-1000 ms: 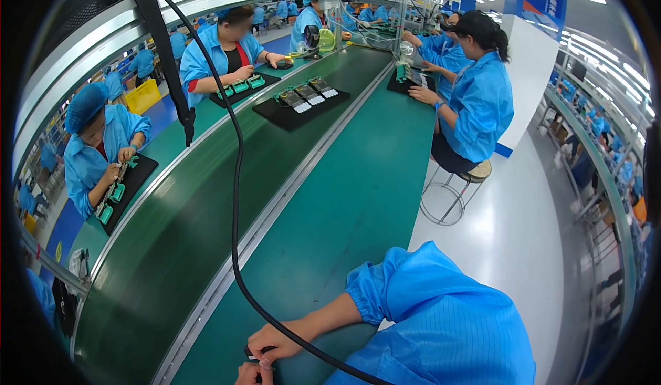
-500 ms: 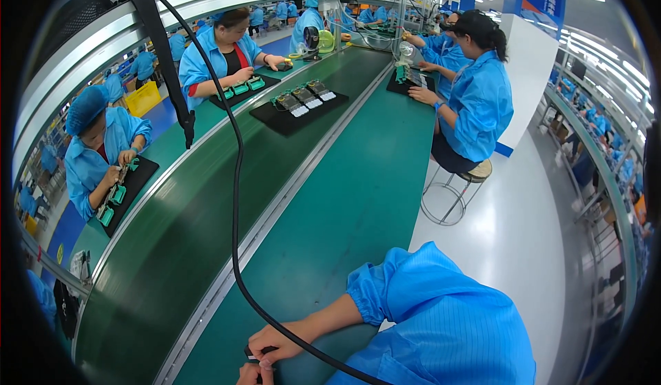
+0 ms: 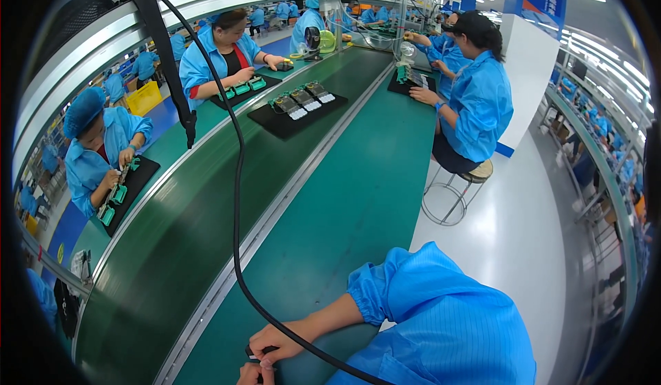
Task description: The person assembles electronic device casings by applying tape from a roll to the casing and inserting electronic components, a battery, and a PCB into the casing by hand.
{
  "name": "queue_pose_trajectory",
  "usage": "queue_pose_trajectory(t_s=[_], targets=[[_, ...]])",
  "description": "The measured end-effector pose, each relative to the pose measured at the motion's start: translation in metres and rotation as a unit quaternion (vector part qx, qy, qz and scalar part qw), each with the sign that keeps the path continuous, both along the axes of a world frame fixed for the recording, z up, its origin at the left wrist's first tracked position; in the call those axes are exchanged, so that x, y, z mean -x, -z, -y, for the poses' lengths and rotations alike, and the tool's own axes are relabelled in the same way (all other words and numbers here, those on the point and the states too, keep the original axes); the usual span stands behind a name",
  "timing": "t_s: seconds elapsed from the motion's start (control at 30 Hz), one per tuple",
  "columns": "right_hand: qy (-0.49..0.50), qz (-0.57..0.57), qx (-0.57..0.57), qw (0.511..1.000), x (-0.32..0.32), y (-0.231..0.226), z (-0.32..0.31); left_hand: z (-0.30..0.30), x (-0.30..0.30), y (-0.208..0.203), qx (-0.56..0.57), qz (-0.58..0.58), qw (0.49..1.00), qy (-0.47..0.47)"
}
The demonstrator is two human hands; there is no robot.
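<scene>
My right hand (image 3: 279,339) reaches in from the right in a blue sleeve, low over the green bench, its fingers closed round a small black object (image 3: 250,352) with a pale part. Only a bit of the object shows, so its kind cannot be made out. Right against it, at the lower edge, is my left hand (image 3: 255,372). Its fingers are bent and pressed in beside the right fingertips, and the picture's edge cuts off the rest. A black cable (image 3: 237,199) hangs across the view and passes in front of my right wrist.
Left of my bench (image 3: 330,206) runs a dark green conveyor belt (image 3: 172,247), carrying a black mat (image 3: 282,125) with several circuit-board assemblies. Co-workers in blue sit along both sides. A black strap (image 3: 162,61) hangs from the overhead frame. A round stool (image 3: 478,171) stands right.
The black mat with the assemblies has slid slightly toward me along the belt. A co-worker on the right has shifted an arm a little. My hands have hardly moved.
</scene>
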State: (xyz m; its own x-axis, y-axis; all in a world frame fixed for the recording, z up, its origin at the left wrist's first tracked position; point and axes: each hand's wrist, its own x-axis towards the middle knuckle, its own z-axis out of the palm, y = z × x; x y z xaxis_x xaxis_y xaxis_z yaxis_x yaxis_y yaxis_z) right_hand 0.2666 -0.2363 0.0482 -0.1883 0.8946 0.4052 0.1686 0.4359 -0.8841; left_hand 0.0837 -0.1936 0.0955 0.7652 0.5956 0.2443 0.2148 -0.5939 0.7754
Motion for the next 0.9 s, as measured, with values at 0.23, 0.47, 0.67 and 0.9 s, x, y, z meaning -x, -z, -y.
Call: queue_pose_trajectory(t_s=[0.23, 0.47, 0.67, 0.9], targets=[[-0.002, 0.003, 0.008, 1.0, 0.0017, -0.0004, 0.0004, -0.0001, 0.0023, 0.0003, -0.009, 0.004, 1.0, 0.004], [-0.003, 0.002, 0.019, 1.0, 0.0033, -0.0043, 0.0003, 0.0, 0.0036, -0.0038, 0.001, 0.0, 1.0, 0.004], [-0.001, 0.005, 0.002, 1.0, 0.0042, -0.0009, 0.0015, 0.0018, 0.0037, -0.0044, 0.001, 0.003, 1.0, 0.013], [-0.037, 0.019, -0.005, 0.999, 0.0078, -0.0026, 0.0001, 0.0035, 0.007, -0.0086, 0.008, 0.022, 0.999, -0.022]])
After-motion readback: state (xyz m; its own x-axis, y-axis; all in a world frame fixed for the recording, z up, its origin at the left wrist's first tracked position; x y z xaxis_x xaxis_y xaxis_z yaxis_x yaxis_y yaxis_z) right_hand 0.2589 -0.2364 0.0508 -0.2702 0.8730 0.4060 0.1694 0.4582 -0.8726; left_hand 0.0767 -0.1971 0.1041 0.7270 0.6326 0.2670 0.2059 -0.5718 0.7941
